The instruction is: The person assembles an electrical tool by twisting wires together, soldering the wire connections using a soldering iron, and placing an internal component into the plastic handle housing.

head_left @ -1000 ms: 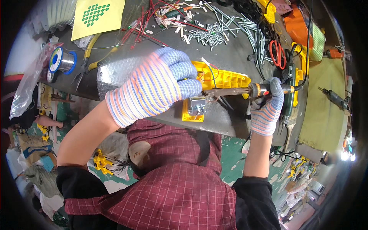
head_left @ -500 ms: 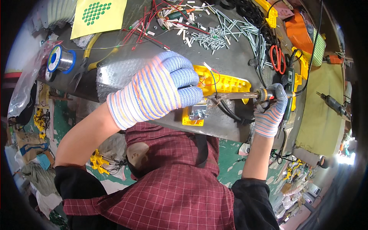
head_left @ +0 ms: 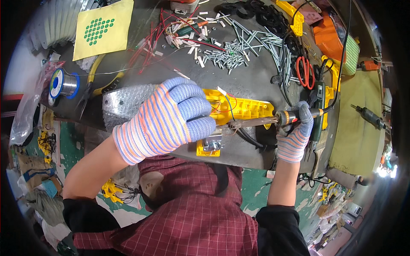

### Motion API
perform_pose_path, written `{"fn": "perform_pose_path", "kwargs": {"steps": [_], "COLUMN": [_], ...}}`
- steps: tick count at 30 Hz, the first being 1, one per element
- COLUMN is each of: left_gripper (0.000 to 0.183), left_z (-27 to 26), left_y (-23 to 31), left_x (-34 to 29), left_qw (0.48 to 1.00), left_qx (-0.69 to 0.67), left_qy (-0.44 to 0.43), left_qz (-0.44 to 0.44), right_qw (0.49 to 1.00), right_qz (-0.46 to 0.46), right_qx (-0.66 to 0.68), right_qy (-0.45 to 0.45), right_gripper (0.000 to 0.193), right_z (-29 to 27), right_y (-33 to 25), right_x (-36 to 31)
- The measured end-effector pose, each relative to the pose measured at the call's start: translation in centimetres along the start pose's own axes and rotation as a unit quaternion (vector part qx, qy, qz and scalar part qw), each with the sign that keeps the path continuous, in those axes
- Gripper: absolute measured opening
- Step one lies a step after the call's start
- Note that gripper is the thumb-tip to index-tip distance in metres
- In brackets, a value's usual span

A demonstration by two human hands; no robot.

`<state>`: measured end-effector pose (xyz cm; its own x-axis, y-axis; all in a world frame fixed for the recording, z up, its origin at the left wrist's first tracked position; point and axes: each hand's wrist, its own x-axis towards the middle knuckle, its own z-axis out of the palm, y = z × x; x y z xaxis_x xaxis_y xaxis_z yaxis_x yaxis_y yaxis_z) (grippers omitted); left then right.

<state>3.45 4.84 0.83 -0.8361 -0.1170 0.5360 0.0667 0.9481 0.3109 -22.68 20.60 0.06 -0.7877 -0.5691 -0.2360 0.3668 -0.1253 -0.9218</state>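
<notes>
My right hand (head_left: 297, 134), in a striped knit glove, is closed around the dark handle of a soldering iron (head_left: 254, 122). The iron lies nearly level, its worn metal end pointing left at the fingertips of my left hand (head_left: 173, 119). That gloved hand is closed, its fingers curled at the left end of an open yellow plastic housing (head_left: 252, 109); what they pinch is hidden. Thin red and dark wires and a small white connector (head_left: 221, 91) rise from the ribbed housing. Just below the fingers sits a shiny metal part (head_left: 212, 143) on a yellow plastic piece (head_left: 208, 152).
Screws (head_left: 228, 55), wires and white sleeves lie at the back. Left stand a solder spool (head_left: 64, 83), yellow-handled cutters (head_left: 97, 70) and bubble wrap (head_left: 124, 102). Red-handled scissors (head_left: 305, 72) and a dark green power tool (head_left: 317, 115) lie right. The iron's cord (head_left: 340, 81) runs upward.
The whole view has shifted a little, so the bench sits lower in the picture. Both hands stay close to the housing, and the iron is still in my right hand.
</notes>
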Motion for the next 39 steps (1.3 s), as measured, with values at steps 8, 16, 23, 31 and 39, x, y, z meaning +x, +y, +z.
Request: {"fn": "perform_pose_path", "kwargs": {"steps": [8, 16, 23, 31, 39], "left_gripper": [0.032, 0.033, 0.032, 0.031, 0.03], "left_z": [-0.09, -0.13, -0.11, -0.09, 0.18], "left_y": [-0.19, -0.14, -0.38, -0.18, -0.38], "left_x": [0.21, 0.12, 0.1, -0.09, -0.21], "left_qw": [1.0, 1.0, 1.0, 1.0, 1.0], "left_qx": [-0.008, -0.011, -0.026, -0.026, -0.023], "left_qy": [-0.005, -0.008, -0.001, 0.001, 0.009], "left_qz": [-0.003, -0.006, 0.0, -0.008, -0.005], "right_qw": [1.0, 0.999, 1.0, 1.0, 1.0], "right_qz": [0.002, 0.01, -0.003, -0.001, -0.02], "right_qx": [0.008, 0.027, 0.021, -0.003, 0.009], "right_qy": [-0.011, -0.016, -0.01, -0.006, -0.018], "right_gripper": [0.022, 0.017, 0.017, 0.017, 0.018], "right_z": [-0.17, -0.33, -0.09, -0.29, -0.48], "right_y": [-0.06, 0.24, 0.28, 0.14, 0.29], "right_x": [0.19, 0.39, 0.44, 0.4, 0.58]}}
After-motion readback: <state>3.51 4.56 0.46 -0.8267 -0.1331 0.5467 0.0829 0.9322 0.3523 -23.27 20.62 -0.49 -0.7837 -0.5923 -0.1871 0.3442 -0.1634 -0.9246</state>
